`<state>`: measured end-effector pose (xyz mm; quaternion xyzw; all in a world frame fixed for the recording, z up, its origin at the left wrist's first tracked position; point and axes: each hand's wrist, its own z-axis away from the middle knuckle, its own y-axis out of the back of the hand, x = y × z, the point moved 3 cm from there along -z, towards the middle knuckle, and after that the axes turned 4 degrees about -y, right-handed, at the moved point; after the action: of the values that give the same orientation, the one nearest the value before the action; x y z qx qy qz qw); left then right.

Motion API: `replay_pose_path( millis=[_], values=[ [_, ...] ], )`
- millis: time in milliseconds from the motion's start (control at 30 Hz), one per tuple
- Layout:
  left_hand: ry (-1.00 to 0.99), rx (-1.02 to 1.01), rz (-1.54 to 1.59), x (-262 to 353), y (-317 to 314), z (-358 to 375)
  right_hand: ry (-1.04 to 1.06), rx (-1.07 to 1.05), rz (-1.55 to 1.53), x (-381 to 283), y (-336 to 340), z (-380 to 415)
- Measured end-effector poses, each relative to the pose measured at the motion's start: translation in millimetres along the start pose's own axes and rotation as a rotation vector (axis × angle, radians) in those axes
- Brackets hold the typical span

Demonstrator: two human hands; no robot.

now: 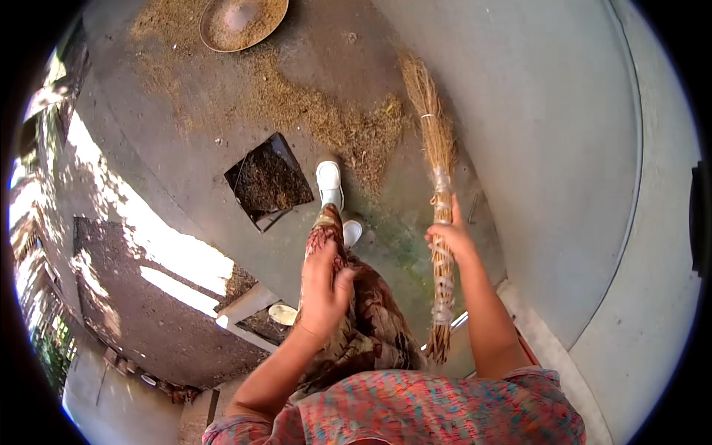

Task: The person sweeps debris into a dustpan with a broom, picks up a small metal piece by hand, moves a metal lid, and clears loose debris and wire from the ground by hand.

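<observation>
My right hand (pixel 449 239) grips a straw broom (pixel 439 159) around its bound middle; the bristle end points away from me toward a spread of grain and husk (pixel 326 115) on the concrete floor. My left hand (pixel 323 285) rests on my patterned skirt at the thigh, fingers curled on the cloth. A white shoe (pixel 329 182) steps forward beside a dark dustpan (pixel 268 182) filled with husk debris.
A round metal pan (pixel 239 22) with grain lies at the far end of the floor. A raised concrete curb (pixel 653 185) curves along the right. Sunlit ground and a step (pixel 248 304) lie to the left, with a small pale bowl (pixel 282 314).
</observation>
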<state>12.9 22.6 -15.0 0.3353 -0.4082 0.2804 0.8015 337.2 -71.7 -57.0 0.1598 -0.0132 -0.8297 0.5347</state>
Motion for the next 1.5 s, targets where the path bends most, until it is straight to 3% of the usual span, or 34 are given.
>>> replay_pose_path(
  millis=[33,67,100,200,267,300,367,433,600,700,767,833,1000,1067,1200,1267,1300,1400,1500],
  values=[
    [-0.129,0.154,-0.54,29,11,-5,0.037,-0.01,-0.047,-8,-4,-9],
    [-0.24,0.352,-0.754,16,47,-27,0.081,-0.021,-0.092,-20,-8,-20],
    [-0.129,0.344,-0.84,7,11,10,0.017,0.045,-0.077,42,52,3],
    [-0.056,0.293,-0.854,-33,39,-6,0.037,0.074,-0.066,69,54,-14],
    [0.026,0.116,-0.683,-59,49,-24,0.068,0.089,-0.116,71,33,-42],
    [0.013,0.114,-0.693,-63,53,-35,0.104,0.137,-0.142,68,29,-54],
    [0.059,-0.094,-0.76,-59,45,-40,0.049,0.166,-0.182,84,33,-53],
    [-0.024,-0.035,-0.681,-60,41,-44,0.02,0.181,-0.24,93,25,-69],
    [0.188,-0.116,-0.56,-73,38,-45,-0.029,0.045,-0.069,112,-70,-92],
    [0.084,-0.08,-0.625,-83,51,-31,0.005,-0.022,0.128,125,-124,-73],
    [0.038,-0.075,-0.598,-86,65,-18,0.0,-0.027,0.17,134,-125,-45],
    [0.001,-0.055,-0.471,-83,84,-9,-0.034,-0.126,-0.033,123,-112,15],
    [0.016,-0.093,-0.429,-105,163,20,-0.089,0.039,-0.208,190,-115,94],
    [0.016,-0.097,-0.388,-105,183,33,-0.11,0.166,-0.469,228,-114,114],
    [0.075,-0.105,-0.256,-112,208,49,-0.103,0.19,-0.737,309,-124,112],
    [0.115,-0.101,-0.212,-104,219,52,-0.116,0.234,-0.986,333,-136,82],
    [0.118,-0.086,-0.218,-103,223,54,-0.201,0.157,-1.073,346,-142,56],
    [0.088,-0.028,-0.288,-122,241,44,-0.367,-0.032,-1.275,315,-197,-28],
    [0.126,-0.044,-0.302,-127,256,46,-0.341,0.152,-0.94,204,-280,1]
  ],
)
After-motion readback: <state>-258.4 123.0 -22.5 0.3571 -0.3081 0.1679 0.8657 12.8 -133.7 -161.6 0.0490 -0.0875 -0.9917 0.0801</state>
